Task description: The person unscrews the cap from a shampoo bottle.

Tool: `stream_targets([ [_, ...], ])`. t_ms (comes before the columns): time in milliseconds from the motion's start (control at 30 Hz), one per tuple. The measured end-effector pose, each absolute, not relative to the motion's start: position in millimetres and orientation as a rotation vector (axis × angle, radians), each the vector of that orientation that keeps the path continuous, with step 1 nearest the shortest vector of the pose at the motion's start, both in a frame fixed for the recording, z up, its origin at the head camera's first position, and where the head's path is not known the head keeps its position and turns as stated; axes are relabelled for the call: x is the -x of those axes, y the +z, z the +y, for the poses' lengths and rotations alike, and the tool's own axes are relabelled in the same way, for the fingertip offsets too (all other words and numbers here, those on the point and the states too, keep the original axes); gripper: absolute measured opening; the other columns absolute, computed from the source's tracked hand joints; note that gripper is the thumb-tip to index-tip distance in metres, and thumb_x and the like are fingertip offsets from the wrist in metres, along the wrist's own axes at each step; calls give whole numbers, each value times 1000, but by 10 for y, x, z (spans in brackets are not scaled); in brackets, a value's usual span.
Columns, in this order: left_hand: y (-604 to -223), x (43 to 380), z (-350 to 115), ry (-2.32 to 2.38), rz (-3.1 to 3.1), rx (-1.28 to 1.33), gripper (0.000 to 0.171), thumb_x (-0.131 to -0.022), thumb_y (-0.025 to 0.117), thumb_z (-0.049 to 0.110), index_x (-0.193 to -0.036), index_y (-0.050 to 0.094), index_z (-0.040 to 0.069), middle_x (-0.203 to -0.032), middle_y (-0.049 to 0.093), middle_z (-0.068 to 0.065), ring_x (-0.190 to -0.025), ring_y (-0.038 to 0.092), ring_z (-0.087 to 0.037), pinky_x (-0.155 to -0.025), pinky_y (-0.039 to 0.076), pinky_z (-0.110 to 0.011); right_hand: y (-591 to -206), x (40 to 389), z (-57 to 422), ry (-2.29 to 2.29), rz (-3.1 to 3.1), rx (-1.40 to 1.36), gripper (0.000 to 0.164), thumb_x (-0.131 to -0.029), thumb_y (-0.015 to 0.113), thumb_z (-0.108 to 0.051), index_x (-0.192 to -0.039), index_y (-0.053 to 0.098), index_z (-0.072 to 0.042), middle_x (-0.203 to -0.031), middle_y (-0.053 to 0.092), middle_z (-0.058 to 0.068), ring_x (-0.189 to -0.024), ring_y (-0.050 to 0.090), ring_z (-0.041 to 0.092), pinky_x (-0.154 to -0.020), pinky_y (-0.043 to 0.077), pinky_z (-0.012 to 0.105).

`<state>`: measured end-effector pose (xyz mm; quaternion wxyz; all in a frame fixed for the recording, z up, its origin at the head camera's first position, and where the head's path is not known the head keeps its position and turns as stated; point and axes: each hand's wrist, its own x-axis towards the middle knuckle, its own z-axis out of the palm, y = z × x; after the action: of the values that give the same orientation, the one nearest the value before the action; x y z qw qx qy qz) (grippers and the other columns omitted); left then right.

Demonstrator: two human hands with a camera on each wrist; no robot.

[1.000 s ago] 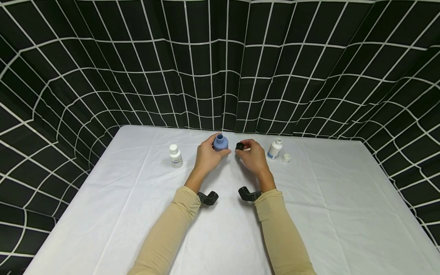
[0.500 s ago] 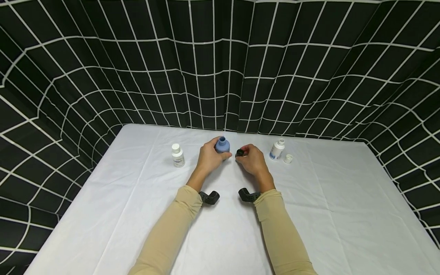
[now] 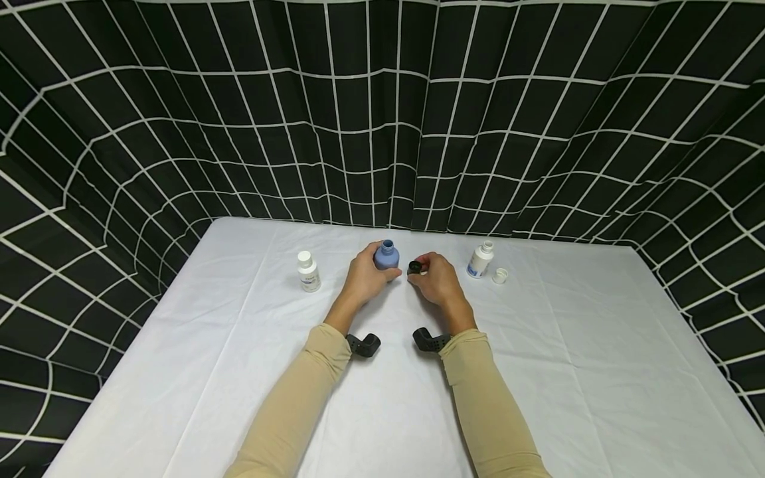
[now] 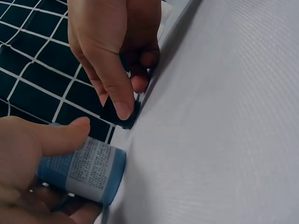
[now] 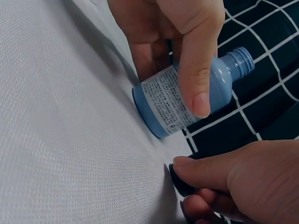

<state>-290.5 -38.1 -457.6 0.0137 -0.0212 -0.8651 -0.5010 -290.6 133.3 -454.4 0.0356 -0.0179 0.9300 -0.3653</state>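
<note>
Compared with one second ago, the left hand [image 3: 366, 273] with the blue bottle [image 3: 387, 257] and the right hand [image 3: 440, 277] with the black cap [image 3: 415, 267] have come slightly nearer to the person, while the white things at the two sides have stayed in their places.

Going from the left, a capped white bottle [image 3: 309, 273] stands upright on the tabletop [image 3: 382, 411], well apart from the hands. Next comes the left hand, which is grasping the body of the blue bottle, with the thumb across the front, over the printed label [image 5: 163, 102]. This bottle is near the middle of the tabletop's far part; its neck is uncovered and points upward.

Just to the right of it, and apart from it, is the black cap. The right hand pinches this cap between the thumb and the fingers; I cannot tell whether the cap touches the cloth.

Farther right, near the right hand, an uncapped white bottle [image 3: 479, 259] stands upright, and a small white cap [image 3: 500, 275] lies just beside it. Both forearms are in beige sleeves [image 3: 493, 405], and behind the tabletop hangs a black curtain [image 3: 352, 149] with white grid lines.
</note>
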Motion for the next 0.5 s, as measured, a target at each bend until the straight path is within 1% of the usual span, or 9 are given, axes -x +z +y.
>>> stream_targets([
  [133,-4479,2874,-387,-1512,-2697,76,75,-84,84,16,-149,48,5,-145,59,-19,-135,56,-36,-115,43,-47,-4493,2896,1328,-1093,2853,77,45,-91,73,-17,-130,59,3,-119,63,21,-110,59,33,-101,48,46],
  [267,-4309,2820,-399,-1489,-2641,83,80,-82,86,15,-150,45,5,-150,54,-15,-137,54,-36,-114,44,-47,-4393,2879,1334,-1095,2855,77,50,-92,72,-19,-134,55,3,-122,62,21,-113,59,34,-104,47,47],
  [367,-4193,2778,-411,-1454,-2595,91,80,-83,85,17,-150,45,6,-150,53,-14,-139,52,-34,-115,44,-47,-4299,2863,1343,-1131,2848,64,53,-93,71,-20,-137,53,2,-127,61,21,-118,58,35,-106,47,47],
  [500,-4052,2714,-435,-1421,-2544,96,78,-84,84,20,-151,46,9,-150,51,-12,-142,45,-32,-118,39,-48,-4176,2825,1350,-1165,2850,55,55,-94,70,-23,-140,52,1,-132,59,20,-118,61,34,-103,49,46],
])
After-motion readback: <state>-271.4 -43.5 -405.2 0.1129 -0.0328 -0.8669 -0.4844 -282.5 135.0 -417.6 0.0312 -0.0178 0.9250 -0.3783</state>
